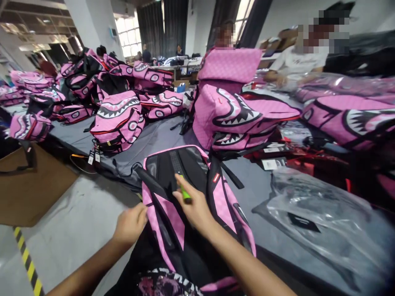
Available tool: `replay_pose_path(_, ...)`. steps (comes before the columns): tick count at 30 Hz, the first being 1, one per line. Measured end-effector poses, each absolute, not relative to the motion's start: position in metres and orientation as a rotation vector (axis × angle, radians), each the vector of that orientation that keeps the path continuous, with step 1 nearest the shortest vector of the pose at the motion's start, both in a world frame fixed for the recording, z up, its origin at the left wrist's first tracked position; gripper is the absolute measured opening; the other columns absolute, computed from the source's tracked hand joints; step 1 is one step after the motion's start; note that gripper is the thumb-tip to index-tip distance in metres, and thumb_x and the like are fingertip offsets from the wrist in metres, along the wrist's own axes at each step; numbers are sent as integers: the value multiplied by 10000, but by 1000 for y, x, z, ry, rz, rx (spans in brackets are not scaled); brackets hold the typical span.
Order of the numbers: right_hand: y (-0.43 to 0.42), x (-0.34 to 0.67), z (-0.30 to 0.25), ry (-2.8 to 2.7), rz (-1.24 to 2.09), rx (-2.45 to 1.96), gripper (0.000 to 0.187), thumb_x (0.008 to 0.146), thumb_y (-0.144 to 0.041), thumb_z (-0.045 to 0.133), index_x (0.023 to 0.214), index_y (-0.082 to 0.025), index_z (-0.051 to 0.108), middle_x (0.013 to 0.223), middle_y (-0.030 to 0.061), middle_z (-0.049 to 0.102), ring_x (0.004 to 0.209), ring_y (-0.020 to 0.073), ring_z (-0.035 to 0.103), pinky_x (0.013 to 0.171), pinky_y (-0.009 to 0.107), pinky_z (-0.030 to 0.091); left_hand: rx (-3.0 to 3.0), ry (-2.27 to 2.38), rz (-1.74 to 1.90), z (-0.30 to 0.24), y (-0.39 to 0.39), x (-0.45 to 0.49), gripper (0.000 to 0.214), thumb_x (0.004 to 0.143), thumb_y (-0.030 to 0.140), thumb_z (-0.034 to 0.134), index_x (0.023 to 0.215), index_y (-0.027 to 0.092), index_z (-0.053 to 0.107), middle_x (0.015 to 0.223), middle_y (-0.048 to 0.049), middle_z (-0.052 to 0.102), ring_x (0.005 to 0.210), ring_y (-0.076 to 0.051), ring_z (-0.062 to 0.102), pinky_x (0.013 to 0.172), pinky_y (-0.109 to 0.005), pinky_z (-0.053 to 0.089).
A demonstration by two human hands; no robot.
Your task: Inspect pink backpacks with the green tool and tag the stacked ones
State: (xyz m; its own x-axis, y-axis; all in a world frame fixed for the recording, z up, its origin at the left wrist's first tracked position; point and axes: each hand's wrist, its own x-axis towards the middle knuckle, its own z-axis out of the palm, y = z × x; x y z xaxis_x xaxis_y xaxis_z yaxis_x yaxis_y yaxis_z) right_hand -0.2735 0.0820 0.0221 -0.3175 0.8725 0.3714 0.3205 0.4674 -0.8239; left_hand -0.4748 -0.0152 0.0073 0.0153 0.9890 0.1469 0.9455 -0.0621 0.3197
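A pink and black backpack (168, 205) lies in front of me with its back panel and shoulder straps facing up. My left hand (131, 222) is closed at the left edge of the backpack, its fingers pinching the side there. Over the middle of the back panel, my right hand (196, 205) is wrapped round a small tool with a bright green and black handle (185, 194). The tool's working end is too unclear to name. A red label shows on the right shoulder strap (216, 179).
Pink shark-mouth backpacks (117, 119) are piled along the grey table (247, 205), with a tall stack (228, 102) straight ahead. Clear plastic bags (314, 222) lie to the right. A brown carton (33, 185) stands at left. A person in a white shirt (304, 59) is across the table.
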Motion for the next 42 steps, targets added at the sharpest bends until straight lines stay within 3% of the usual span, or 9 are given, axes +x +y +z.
replay_pose_path(3,92,-270,-30,-2148,363,-1115,493,837,-89,499,1313,-194,569,1356,190,566,1276,332,525,1055,627,378,2581,1739,447,-9,15,-449,435,956,434,413,1323,264,574,1363,-74,602,1288,-257,544,1071,-456,455)
replay_pose_path(7,99,-193,-67,-2042,-89,-1420,416,841,-99,512,1235,-225,560,1393,212,513,1329,419,439,1010,768,269,2887,1472,65,-67,31,-416,552,960,458,406,1471,250,412,1569,-73,346,1441,-294,346,1154,-525,349)
replay_pose_path(11,90,-148,-77,-1874,-137,-1560,397,873,-206,544,1268,-193,508,1421,255,446,1368,451,369,1016,715,328,2889,1450,72,-77,38,-415,525,945,470,446,1395,206,509,1502,-124,447,1340,-310,469,1067,-494,419)
replay_pose_path(15,89,-162,-78,-1800,-75,-1540,463,853,-134,502,1311,-173,446,1386,211,482,1359,329,419,1020,508,472,2971,1276,292,-27,113,-390,377,967,393,436,1174,154,640,1248,-138,636,1101,-236,592,932,-397,451)
replay_pose_path(18,87,-166,-75,-1792,-72,-1546,427,846,-119,511,1267,-174,478,1353,196,514,1350,321,428,1032,520,460,3118,1150,120,7,190,-354,392,964,376,448,1225,126,601,1292,-166,594,1208,-277,526,991,-424,374)
replay_pose_path(26,74,-140,-79,-1841,-274,-1534,464,839,-122,580,1284,-177,461,1436,243,438,1375,376,399,959,509,485,3178,895,-183,55,200,-340,429,821,547,642,962,143,675,872,-87,705,834,-239,645,759,-360,356)
replay_pose_path(35,92,-152,-96,-1952,-193,-1534,417,860,-155,595,1264,-183,497,1449,241,446,1393,363,384,987,508,447,3272,1174,-300,68,260,-419,564,838,699,495,907,186,718,853,-73,716,1002,-263,571,1074,-504,233)
replay_pose_path(39,85,-153,-66,-1874,-162,-1538,462,886,-282,628,1305,-194,455,1334,209,571,1271,352,533,1069,630,318,3195,1083,-138,52,237,-399,559,774,669,620,938,141,694,907,-94,706,932,-268,587,861,-410,359)
replay_pose_path(42,79,-173,-17,-1592,74,-1418,443,869,-295,663,1257,-223,462,1213,149,654,1124,303,638,1015,553,423,3113,1080,-45,37,214,-380,450,778,556,690,939,137,670,892,-75,692,861,-242,608,753,-371,343)
